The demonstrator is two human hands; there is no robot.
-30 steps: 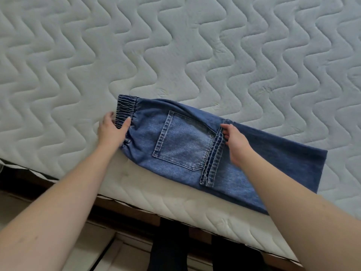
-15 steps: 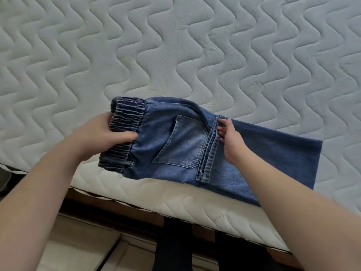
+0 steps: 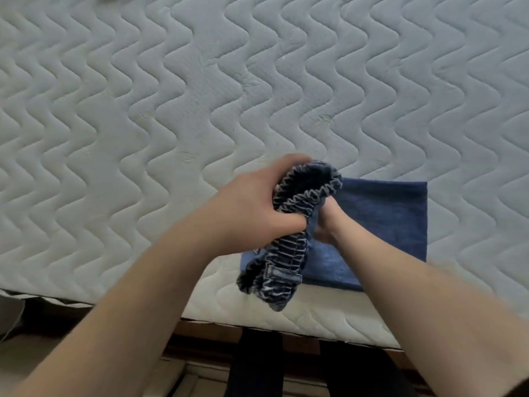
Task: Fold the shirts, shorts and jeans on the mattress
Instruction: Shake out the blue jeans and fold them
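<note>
A pair of blue jeans (image 3: 383,219) lies folded near the front edge of the white quilted mattress (image 3: 171,110). My left hand (image 3: 252,207) grips the gathered elastic waistband (image 3: 297,213) and holds it lifted and turned over toward the right, above the leg part. My right hand (image 3: 326,224) sits mostly hidden under the raised waistband, pressed against the denim; only the wrist and part of the palm show. The leg part stays flat on the mattress.
The mattress front edge (image 3: 315,319) runs across the lower frame, with a wooden bed frame (image 3: 206,333) below it. Dark trouser legs (image 3: 257,368) and pale floor (image 3: 17,356) show underneath. The quilted surface stretches far to the back and left.
My left hand has lifted the waistband end off the mattress and carried it rightward over the legs. My right hand stays at the fold line and is now covered by the denim.
</note>
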